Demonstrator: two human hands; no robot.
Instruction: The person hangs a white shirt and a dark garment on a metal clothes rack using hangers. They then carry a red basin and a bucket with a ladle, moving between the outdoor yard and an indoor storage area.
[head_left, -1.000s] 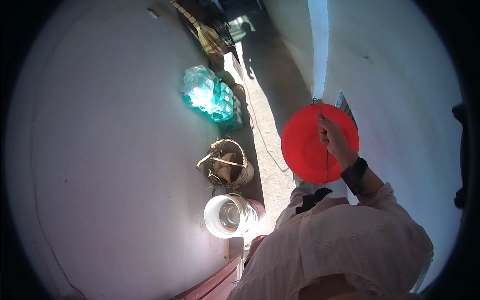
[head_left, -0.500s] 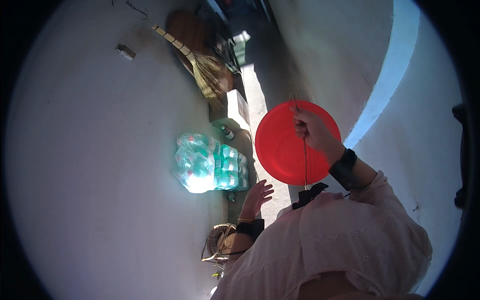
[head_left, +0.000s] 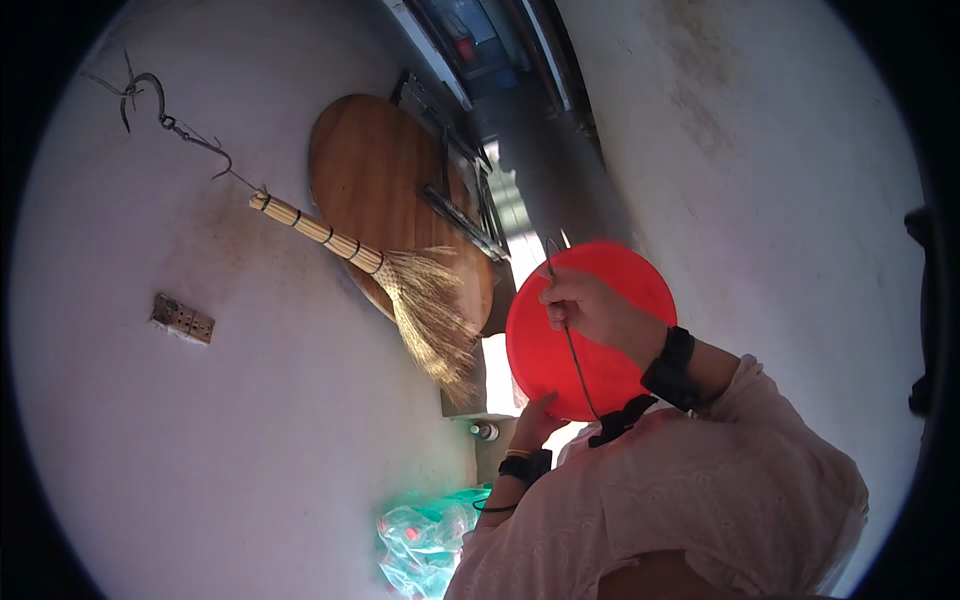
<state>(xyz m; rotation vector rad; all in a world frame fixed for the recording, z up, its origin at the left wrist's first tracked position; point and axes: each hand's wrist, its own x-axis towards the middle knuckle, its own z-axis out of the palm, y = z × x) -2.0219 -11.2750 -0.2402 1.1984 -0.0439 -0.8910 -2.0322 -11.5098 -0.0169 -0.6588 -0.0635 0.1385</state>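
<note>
A round red bucket (head_left: 622, 265) is in front of my body, and its depth is hard to judge from above. My right hand (head_left: 590, 308) is closed round a thin dark metal wire (head_left: 580, 372) that crosses over the bucket. The wire's bent, hook-like top pokes out above my fist; its lower end goes down toward a black strap (head_left: 622, 420) at my front. At the bucket's near left edge, my left hand (head_left: 536, 422) has its fingers on the red rim, with part of the grip hidden.
On the left wall a straw hand broom (head_left: 425, 305) hangs from a chain of metal hooks (head_left: 178, 124). Behind it leans a brown round tabletop (head_left: 365, 185). Green plastic-wrapped bottles (head_left: 425, 540) stand at the lower left. A wall socket (head_left: 183, 319) and a small bottle (head_left: 485, 432) also show.
My view has swung up toward the broom and tabletop, so the wrapped bottles sit lower. My left hand has gone from spread and apart to the bucket's rim. The right hand keeps its wire.
</note>
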